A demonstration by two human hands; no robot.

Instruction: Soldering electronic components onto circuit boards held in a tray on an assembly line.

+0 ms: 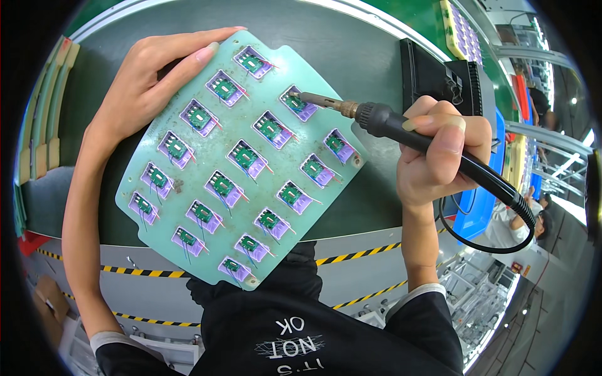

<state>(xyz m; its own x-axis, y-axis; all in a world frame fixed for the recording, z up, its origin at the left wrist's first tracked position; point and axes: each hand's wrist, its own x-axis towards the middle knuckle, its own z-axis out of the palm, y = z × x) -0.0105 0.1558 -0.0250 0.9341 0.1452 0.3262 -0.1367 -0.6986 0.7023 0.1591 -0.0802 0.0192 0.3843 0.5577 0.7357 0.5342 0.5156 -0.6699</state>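
Note:
My left hand (147,81) grips the far left edge of a pale green fixture plate (254,185), thumb on top. The plate lies askew, its near corner jutting past the table edge over my lap. Its purple-lined pockets hold several small green circuit boards (271,130) with thin red and dark wires. In my right hand (442,147) is a soldering iron (382,119), fingers wrapped round its black handle. The iron's tip is at a circuit board (292,100) in a pocket near the plate's far right side; whether it touches cannot be made out.
On the left stand stacked tan-and-green plates (47,119). A black box-shaped unit (439,78) sits at the back right, beside a blue tray (486,200). Another plate with purple pockets (463,31) lies beyond. The iron's black cord (483,245) loops below my right hand.

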